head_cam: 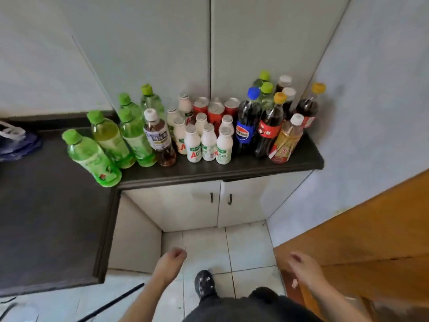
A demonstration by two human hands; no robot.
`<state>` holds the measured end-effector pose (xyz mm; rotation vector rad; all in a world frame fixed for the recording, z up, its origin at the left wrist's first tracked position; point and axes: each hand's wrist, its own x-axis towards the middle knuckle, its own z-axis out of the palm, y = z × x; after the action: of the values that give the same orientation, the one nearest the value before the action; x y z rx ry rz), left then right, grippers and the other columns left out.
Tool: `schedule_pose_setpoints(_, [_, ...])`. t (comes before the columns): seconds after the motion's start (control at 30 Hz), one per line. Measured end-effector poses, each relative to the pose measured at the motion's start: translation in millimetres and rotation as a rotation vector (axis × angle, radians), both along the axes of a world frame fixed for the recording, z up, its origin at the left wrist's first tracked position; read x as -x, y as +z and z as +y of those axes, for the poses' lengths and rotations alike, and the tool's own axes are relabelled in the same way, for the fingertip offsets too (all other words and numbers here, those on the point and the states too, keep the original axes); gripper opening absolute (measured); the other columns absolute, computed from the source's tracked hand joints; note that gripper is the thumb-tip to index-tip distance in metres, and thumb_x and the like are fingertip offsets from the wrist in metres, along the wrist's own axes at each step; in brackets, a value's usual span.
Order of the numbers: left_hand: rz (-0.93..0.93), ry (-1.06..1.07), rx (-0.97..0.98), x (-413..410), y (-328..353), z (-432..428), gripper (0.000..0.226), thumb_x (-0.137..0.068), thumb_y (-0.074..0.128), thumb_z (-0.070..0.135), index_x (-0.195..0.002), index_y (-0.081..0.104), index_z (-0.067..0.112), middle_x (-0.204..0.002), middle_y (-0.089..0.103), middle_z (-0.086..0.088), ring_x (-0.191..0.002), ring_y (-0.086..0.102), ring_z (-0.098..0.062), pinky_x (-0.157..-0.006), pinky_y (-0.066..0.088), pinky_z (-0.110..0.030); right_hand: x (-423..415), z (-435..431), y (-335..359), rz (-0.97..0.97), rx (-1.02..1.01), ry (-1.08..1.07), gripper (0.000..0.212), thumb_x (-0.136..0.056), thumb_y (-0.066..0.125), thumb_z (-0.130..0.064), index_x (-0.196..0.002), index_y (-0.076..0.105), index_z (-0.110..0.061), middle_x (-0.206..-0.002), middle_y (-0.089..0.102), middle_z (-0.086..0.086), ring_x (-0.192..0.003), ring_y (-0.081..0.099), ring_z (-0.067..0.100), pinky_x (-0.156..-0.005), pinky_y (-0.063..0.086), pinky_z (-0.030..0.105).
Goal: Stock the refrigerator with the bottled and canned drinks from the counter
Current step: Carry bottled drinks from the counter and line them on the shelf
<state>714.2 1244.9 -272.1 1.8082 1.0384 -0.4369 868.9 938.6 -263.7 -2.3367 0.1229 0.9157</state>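
The drinks stand sorted by kind along the dark stone bench (58, 217), probably so each sort can be lifted in batches. From the hands, green-capped clear plastic bottles (109, 138) are at 10 o'clock, small white plastic milk bottles (209, 142) at 12 with red metal cans (216, 112) behind them, and dark cola bottles (246, 122) at 1. The left hand (173, 257) and right hand (301, 263) hang low over the tiled floor (248, 247), fingers loosely curled and holding nothing, free for a first pick. The refrigerator is out of view.
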Motion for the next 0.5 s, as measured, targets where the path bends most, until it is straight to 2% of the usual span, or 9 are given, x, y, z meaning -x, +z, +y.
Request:
schedule_pose_setpoints(0.1, [-0.119,-0.07,-0.038,-62.0,19.9,18.8,0.012,-0.096,0.05,0.022,-0.095,0.06,0.018,-0.086,0.059,-0.003,-0.08,0.053,-0.019,-0.07,0.036,-0.027,-19.6,24.3,14.3,-0.054,-0.105,-0.095,0.013,-0.096,0.05,-0.019,-0.107,0.055,-0.023,-0.089,0.055,-0.015,-0.077,0.05,-0.004,-0.055,0.037,0.011])
schedule_pose_setpoints(0.17, [-0.225,-0.051,-0.023,-95.5,35.7,21.4,0.017,-0.097,0.049,0.028,-0.109,0.059,0.021,-0.101,0.062,0.001,-0.095,0.057,-0.016,-0.079,0.039,-0.026,-32.6,36.2,22.4,-0.11,-0.175,-0.145,0.015,-0.095,0.053,-0.019,-0.109,0.058,-0.022,-0.1,0.058,-0.011,-0.085,0.054,-0.001,-0.062,0.04,0.01])
schedule_pose_setpoints(0.23, [-0.334,-0.036,0.016,-127.4,55.0,20.4,0.016,-0.098,0.046,0.032,-0.107,0.057,0.026,-0.105,0.063,0.005,-0.101,0.059,-0.015,-0.085,0.042,-0.029,-50.8,47.8,34.7,-0.179,-0.25,-0.193,0.014,-0.093,0.056,-0.018,-0.104,0.061,-0.025,-0.107,0.062,-0.007,-0.095,0.059,0.008,-0.076,0.046,0.019])
schedule_pose_setpoints(0.3, [-0.423,-0.026,0.034,-156.8,75.6,17.1,0.013,-0.098,0.045,0.033,-0.102,0.057,0.03,-0.103,0.065,0.006,-0.099,0.061,-0.012,-0.083,0.045,-0.029,-74.0,58.7,51.3,-0.249,-0.305,-0.224,0.015,-0.094,0.054,-0.019,-0.1,0.06,-0.031,-0.106,0.062,-0.01,-0.099,0.059,0.01,-0.081,0.046,0.023])
schedule_pose_setpoints(0.43, [-0.646,-0.005,-0.014,-201.3,112.5,10.8,0.014,-0.096,0.049,0.029,-0.104,0.061,0.029,-0.099,0.066,0.011,-0.092,0.061,0.0,-0.073,0.045,-0.011,-124.9,83.0,88.6,-0.442,-0.347,-0.238,0.018,-0.095,0.053,-0.024,-0.108,0.052,-0.036,-0.099,0.051,-0.025,-0.092,0.052,-0.002,-0.069,0.037,0.009])
schedule_pose_setpoints(0.5, [-0.742,-0.027,-0.086,-225.6,129.6,8.8,0.017,-0.096,0.05,0.03,-0.111,0.058,0.029,-0.102,0.063,0.017,-0.095,0.056,0.011,-0.072,0.039,0.0,-152.6,95.2,109.7,-0.576,-0.389,-0.261,0.026,-0.093,0.055,-0.023,-0.117,0.05,-0.031,-0.104,0.052,-0.023,-0.095,0.053,-0.001,-0.075,0.04,0.012])
